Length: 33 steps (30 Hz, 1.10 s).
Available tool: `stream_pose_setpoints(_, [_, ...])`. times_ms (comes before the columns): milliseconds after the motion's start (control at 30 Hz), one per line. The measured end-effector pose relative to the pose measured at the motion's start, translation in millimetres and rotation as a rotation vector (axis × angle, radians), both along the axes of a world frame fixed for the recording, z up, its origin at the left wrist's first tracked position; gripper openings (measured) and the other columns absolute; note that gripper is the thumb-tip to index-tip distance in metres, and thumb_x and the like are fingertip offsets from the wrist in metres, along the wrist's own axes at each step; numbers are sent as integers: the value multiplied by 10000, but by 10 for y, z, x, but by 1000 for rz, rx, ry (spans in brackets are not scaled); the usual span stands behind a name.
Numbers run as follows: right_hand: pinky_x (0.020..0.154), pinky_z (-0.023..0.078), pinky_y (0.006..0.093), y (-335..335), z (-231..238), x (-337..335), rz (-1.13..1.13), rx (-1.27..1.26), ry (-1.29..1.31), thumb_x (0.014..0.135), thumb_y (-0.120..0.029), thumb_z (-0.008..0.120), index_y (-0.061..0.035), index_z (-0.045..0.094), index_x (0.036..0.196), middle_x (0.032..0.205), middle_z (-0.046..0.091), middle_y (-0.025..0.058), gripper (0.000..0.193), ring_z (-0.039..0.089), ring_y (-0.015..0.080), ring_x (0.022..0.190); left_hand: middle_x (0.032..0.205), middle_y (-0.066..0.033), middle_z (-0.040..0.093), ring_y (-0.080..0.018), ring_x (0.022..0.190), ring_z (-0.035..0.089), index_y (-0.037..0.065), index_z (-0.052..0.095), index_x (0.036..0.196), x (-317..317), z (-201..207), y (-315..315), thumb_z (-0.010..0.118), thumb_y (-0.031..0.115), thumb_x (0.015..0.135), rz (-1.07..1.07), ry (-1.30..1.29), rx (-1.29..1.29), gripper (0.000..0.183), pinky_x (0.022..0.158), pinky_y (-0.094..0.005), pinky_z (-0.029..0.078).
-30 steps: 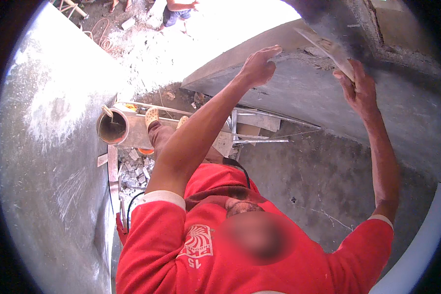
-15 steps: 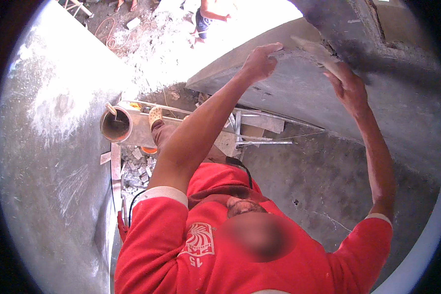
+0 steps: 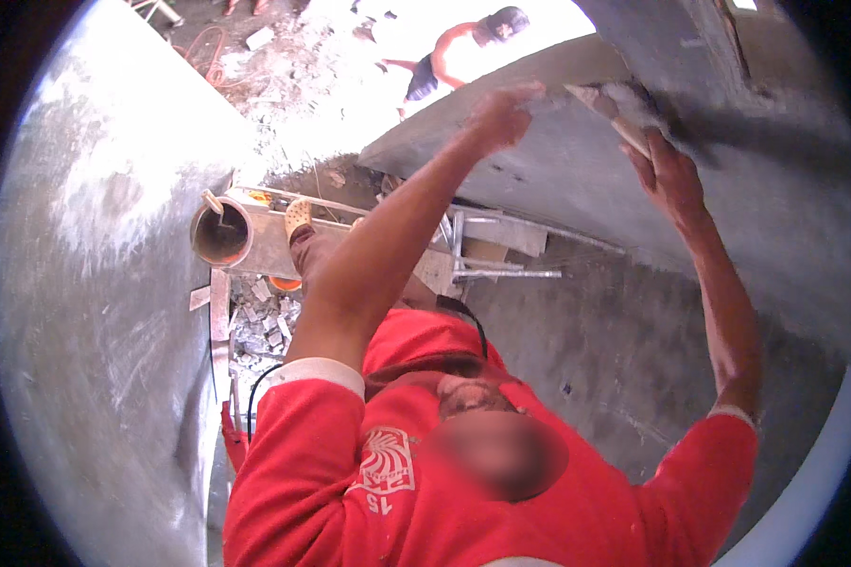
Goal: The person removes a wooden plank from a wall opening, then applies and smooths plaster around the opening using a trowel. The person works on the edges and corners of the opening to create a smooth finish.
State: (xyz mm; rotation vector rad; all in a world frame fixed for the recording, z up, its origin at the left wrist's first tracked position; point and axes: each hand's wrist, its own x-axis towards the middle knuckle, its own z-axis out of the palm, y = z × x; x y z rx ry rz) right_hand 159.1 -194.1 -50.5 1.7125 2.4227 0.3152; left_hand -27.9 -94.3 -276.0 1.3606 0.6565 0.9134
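Observation:
My right hand [image 3: 673, 178] grips the handle of a short, pale hand tool [image 3: 598, 100] whose head widens away from the fingers. Whether it is a brush or a trowel I cannot tell. Its head is against or very close to the grey plastered wall [image 3: 577, 180], near a darker patch and the corner of a beam. Raised to the left of the tool, my left hand [image 3: 503, 115] is somewhat blurred; its fingers point towards the tool and nothing shows in them.
A bucket [image 3: 199, 248] with a handled tool [image 3: 214, 202] inside stands on a plank [image 3: 269, 248] by my clog-wearing foot [image 3: 298, 217]. Rubble [image 3: 265, 321] lies below. Another wall [image 3: 113, 312] rises at left. Beyond, a person [image 3: 454, 52] bends over on bright ground.
The tool in my right hand has swung and its head now shows sharper against the wall. My left hand moved slightly. The far person has come further into view, bending.

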Motion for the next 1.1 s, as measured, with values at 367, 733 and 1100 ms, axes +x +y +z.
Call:
stream_pose_setpoints(367, [679,580,466,21,-81,165,-359,-309,-223,922,-154,765,-93,634,1156,938,730,183,275,725,371,798,1344,-170,678,-241,1056,708,57,612,1410,-48,87,-3,528,4,830,-71,77,-7,589,959,-357,531])
stream_pose_setpoints(733, [680,599,399,9,-170,263,85,12,60,845,-77,821,-60,578,1221,988,730,164,447,743,340,799,1223,-160,724,-198,933,700,48,604,1419,37,-41,12,511,13,846,49,-62,61,582,859,-328,546])
stream_pose_setpoints(1100, [595,545,389,24,-12,171,157,-4,22,811,-17,784,-66,614,1111,863,675,152,348,674,317,685,929,-80,715,-118,617,584,100,615,1434,-130,178,-30,478,-24,844,-138,-58,-226,619,570,-301,476])
